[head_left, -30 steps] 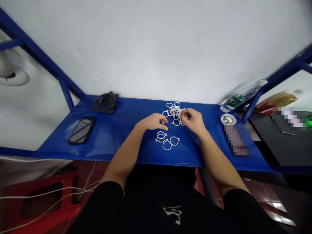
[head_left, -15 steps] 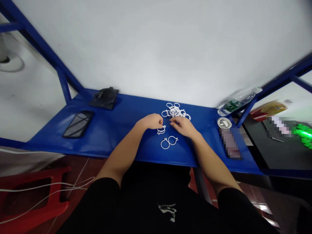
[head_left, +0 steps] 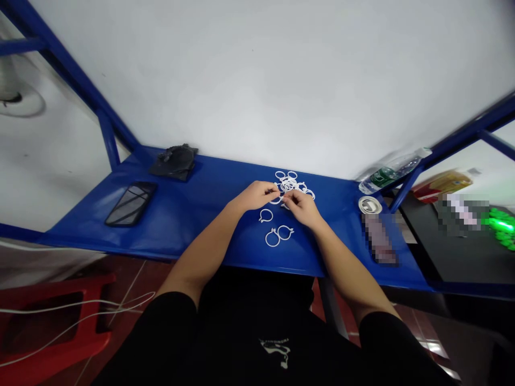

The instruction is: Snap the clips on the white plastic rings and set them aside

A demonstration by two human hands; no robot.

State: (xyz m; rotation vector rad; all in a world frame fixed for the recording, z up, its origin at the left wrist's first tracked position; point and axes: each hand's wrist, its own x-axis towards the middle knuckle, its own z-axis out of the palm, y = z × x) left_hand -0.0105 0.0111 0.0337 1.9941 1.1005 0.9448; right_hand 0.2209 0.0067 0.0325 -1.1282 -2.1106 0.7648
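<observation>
Head-worn view, looking forward and down — blue table near, wall beyond

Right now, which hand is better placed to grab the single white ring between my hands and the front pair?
Probably your left hand: it's just beyond that single ring, while your right hand is farther right.

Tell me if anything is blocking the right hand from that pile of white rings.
Nothing visible stands in the way: the right hand is at the near side of the pile of white rings. Three loose rings lie nearer the camera, off that short path.
</observation>
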